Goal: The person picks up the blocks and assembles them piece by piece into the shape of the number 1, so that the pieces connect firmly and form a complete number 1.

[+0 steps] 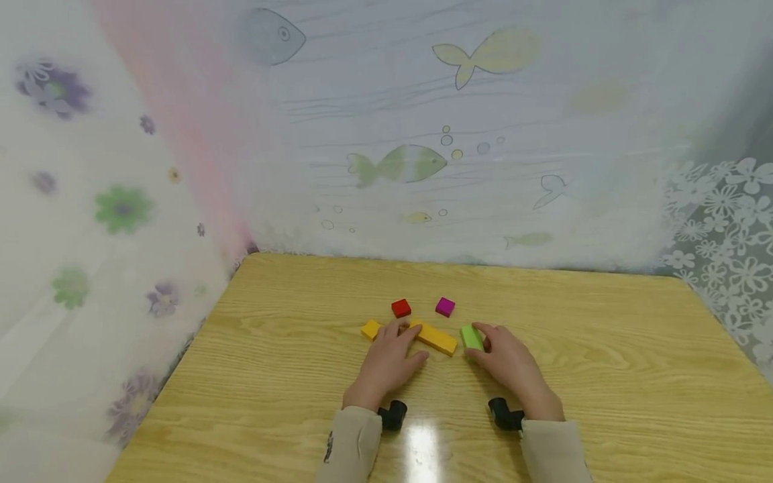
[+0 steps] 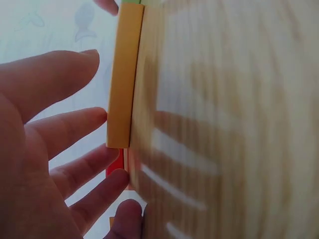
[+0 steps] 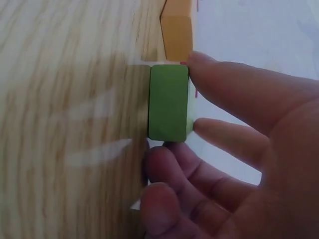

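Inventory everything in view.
long block: 1, orange, centre
small block: 1, orange, by left hand
red block: 1, red, beyond long block
magenta block: 1, magenta, right of red
green block: 1, lime, by right hand
table: 1, yellowish wood, under blocks
fish-print backdrop: 1, pale, behind table
flower-print sheet: 1, whitish, left
flower shapes: several, white, right
wrist devices: 2, black, wrists
sleeves: 2, beige, bottom
left hand: 1, bare, touching long block
right hand: 1, bare, pinching green block

Surface (image 1: 272, 362): yellowish wood grain; I log one bright glare (image 1: 423, 453).
Backdrop (image 1: 374, 94): pale; I see drawn fish (image 1: 401, 164) and bubbles (image 1: 447, 140).
Left side (image 1: 78, 161): white, purple and green flowers (image 1: 123, 208), pink band (image 1: 163, 94) alongside.
Right side (image 1: 751, 114): grey, white flowers (image 1: 749, 274).
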{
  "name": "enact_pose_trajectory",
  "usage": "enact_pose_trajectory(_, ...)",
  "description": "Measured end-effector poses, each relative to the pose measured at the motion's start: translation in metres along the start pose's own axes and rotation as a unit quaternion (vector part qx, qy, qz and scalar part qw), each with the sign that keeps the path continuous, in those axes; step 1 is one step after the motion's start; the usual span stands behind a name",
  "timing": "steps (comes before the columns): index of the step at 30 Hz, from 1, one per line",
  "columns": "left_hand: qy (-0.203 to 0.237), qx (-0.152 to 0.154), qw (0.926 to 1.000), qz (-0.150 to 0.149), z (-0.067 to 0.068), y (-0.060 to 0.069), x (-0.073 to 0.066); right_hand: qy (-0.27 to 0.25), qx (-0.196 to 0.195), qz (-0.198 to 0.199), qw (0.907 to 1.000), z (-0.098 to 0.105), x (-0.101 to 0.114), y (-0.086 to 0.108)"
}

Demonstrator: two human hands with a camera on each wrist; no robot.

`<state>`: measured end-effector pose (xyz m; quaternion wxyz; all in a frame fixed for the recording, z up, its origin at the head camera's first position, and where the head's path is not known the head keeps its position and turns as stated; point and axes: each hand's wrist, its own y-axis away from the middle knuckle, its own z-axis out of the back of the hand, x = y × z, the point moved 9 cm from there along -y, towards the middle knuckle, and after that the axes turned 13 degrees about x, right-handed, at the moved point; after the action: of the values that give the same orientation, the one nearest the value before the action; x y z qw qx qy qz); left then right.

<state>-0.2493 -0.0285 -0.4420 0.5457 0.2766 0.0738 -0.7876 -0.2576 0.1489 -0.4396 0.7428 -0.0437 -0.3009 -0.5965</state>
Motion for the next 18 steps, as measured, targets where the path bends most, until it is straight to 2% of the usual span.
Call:
enact_pose_trajectory(9,-0.005,0.0,0.9999,-0.016,0.002,0.0,-0.002,-0.03,0.031,-0.025,0.9987,-0.007,0.0,0.001)
enact_pose_trajectory(18,0.008,-0.006,0.9992,-0.038,0.005,0.0,-0.003,-0.028,0.035,-0.034,0.9984,-0.011,0.0,0.002)
